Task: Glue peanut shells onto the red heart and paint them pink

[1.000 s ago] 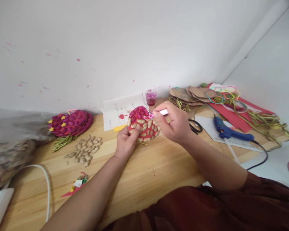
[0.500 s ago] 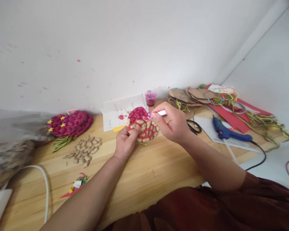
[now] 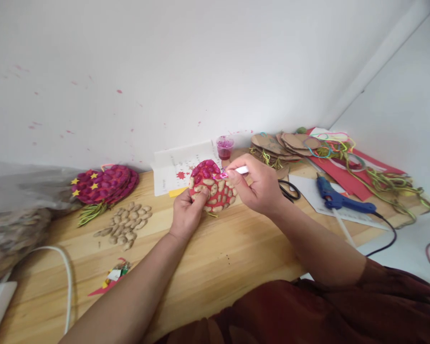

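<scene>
My left hand (image 3: 188, 210) grips the lower left edge of a round red disc (image 3: 215, 198) covered with peanuts, its thumb lying on the front. The disc's upper part is coated in wet magenta paint, while the lower peanuts are bare tan. My right hand (image 3: 256, 184) pinches a white-handled paintbrush (image 3: 242, 169), and its pink-stained tip touches the peanuts near the disc's upper right. Behind the disc stands a clear plastic cup (image 3: 225, 148) with magenta paint inside. A printed sheet with red stars (image 3: 165, 167) lies behind my left hand.
Loose peanuts (image 3: 129, 222) and stacked finished discs (image 3: 105, 184) with yellow stars lie left, beside a plastic bag of peanuts (image 3: 17, 239). Cardboard circles (image 3: 272, 145), green yarn (image 3: 390, 181) and a blue glue gun (image 3: 344, 198) with a cord are right. A white cable (image 3: 68, 272) crosses front left.
The brush tip has shifted very slightly on the disc, with a little more magenta near it. Both hands keep their grips, and the view has tilted a touch.
</scene>
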Action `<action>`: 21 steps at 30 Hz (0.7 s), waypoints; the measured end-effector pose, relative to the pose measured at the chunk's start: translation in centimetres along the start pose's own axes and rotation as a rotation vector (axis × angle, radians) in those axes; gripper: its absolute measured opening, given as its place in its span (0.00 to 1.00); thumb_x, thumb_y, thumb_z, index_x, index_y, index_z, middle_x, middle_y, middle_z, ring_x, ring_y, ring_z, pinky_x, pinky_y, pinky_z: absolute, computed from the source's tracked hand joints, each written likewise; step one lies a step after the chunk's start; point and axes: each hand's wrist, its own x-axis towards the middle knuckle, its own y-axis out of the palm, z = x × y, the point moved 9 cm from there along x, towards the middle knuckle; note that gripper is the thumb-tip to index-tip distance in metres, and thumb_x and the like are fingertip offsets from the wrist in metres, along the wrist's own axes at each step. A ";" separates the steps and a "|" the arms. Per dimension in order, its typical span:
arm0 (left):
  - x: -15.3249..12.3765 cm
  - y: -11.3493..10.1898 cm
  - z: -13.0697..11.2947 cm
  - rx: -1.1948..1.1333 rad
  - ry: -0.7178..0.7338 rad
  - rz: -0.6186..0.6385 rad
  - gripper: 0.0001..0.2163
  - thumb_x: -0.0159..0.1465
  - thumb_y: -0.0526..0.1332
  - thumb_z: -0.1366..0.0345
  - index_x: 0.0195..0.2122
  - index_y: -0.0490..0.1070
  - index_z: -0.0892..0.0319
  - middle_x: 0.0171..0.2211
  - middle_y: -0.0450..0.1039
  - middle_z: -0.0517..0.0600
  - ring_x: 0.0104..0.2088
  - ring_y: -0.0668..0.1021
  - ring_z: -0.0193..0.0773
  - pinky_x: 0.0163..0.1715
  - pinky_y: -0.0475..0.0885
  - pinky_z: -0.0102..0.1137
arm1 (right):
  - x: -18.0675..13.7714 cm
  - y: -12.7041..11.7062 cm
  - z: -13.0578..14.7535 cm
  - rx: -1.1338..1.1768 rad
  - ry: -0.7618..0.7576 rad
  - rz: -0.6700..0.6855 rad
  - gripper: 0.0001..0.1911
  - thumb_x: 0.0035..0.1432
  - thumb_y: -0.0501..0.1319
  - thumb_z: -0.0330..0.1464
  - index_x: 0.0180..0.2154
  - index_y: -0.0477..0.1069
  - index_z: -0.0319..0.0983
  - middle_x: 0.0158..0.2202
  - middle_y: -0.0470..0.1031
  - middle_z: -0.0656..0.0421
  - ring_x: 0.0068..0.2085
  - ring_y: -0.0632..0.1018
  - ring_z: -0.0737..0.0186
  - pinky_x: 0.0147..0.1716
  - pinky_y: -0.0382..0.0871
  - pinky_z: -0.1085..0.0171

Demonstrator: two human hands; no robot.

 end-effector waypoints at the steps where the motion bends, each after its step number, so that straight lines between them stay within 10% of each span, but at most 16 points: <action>1: 0.0 0.0 0.0 0.005 0.001 0.001 0.15 0.59 0.72 0.51 0.31 0.79 0.60 0.30 0.81 0.49 0.30 0.78 0.38 0.36 0.76 0.32 | 0.0 -0.1 0.0 0.007 0.001 -0.005 0.04 0.70 0.59 0.33 0.39 0.71 0.42 0.33 0.79 0.59 0.34 0.78 0.63 0.36 0.70 0.63; 21: 0.0 -0.2 -0.4 0.113 0.062 -0.005 0.13 0.60 0.70 0.54 0.30 0.78 0.59 0.29 0.80 0.48 0.29 0.77 0.37 0.35 0.74 0.30 | 0.1 -0.5 -0.7 0.012 0.043 -0.054 0.05 0.69 0.60 0.35 0.39 0.71 0.42 0.33 0.80 0.60 0.32 0.77 0.64 0.35 0.70 0.63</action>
